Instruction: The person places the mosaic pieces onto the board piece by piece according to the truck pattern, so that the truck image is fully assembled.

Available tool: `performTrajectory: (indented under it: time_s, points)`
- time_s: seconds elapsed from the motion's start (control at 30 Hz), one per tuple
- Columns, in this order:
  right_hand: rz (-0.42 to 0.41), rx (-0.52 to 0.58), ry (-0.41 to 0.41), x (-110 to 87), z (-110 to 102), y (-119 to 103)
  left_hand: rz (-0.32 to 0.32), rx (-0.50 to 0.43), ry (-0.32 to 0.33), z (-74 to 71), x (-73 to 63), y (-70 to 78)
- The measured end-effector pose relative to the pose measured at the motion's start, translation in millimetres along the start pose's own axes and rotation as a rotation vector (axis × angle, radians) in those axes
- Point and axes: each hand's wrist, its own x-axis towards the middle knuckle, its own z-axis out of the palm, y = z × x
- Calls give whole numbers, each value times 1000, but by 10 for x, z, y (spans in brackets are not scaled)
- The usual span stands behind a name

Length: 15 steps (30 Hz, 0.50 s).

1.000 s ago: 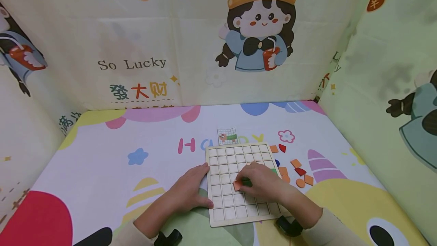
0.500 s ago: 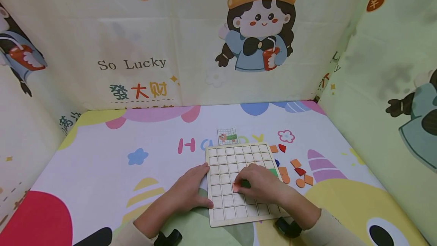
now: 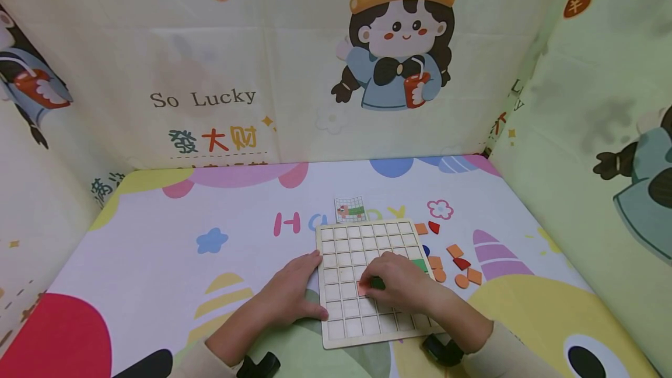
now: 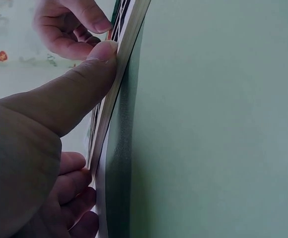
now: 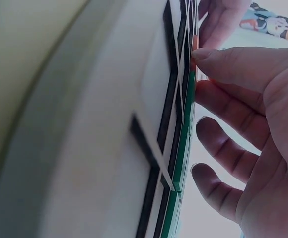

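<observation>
A pale wooden grid board lies on the tabletop. My left hand rests against its left side; in the left wrist view the thumb presses the edge, and the fingers touch farther along. My right hand is over the middle of the board. Its thumb and index finger pinch an orange square tile, which sits at one grid cell. Green tiles lie in the grid, partly hidden under this hand. The right wrist view has the thumb tip on the orange tile, beside a green tile.
Loose orange squares, orange rounds, red pieces and a dark blue piece lie right of the board. A small picture card with a grid lies behind it. Printed cloth walls enclose the table.
The orange tile has shifted slightly left and now lies flatter in its cell, with my right hand moving along with it. My left hand and the board have stayed put.
</observation>
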Motion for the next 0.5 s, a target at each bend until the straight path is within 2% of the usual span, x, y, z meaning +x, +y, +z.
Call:
performTrajectory:
  time_s: [0.33, 0.5]
  points:
    - [-26, 19, 15, -20, -10, 22, -9, 4, -8, -5, -3, -5]
    - [3, 40, 45, -68, -65, 58, -11, 8, -15, -6, 6, -7]
